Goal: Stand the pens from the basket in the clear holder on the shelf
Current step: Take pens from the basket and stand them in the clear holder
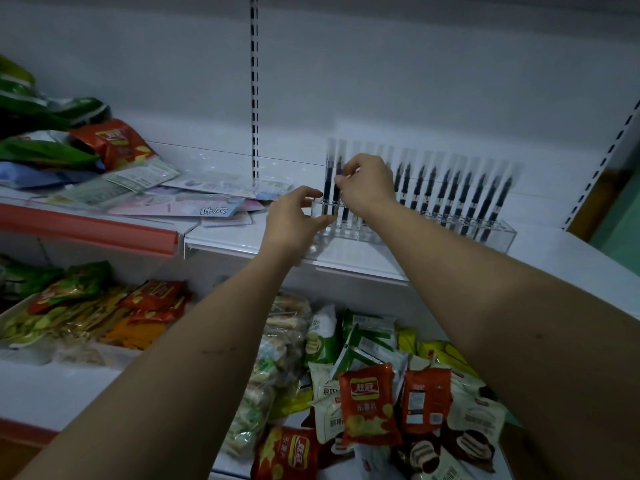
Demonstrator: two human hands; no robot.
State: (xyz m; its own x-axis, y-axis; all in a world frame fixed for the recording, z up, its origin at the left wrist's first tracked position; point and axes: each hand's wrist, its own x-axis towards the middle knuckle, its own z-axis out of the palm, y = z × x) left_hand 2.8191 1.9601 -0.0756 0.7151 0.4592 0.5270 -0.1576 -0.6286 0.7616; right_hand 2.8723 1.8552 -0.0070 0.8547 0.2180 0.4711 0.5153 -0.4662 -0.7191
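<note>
A clear acrylic holder stands on the white shelf, filled with several upright black pens with frosted caps. My right hand pinches one pen near the holder's left end, the pen standing in a slot. My left hand grips the holder's left end with thumb and fingers. No basket is in view.
Flat packets and leaflets lie on the shelf left of the holder, with snack bags behind them. Lower shelves hold more snack bags. A slotted upright rail runs up the back wall.
</note>
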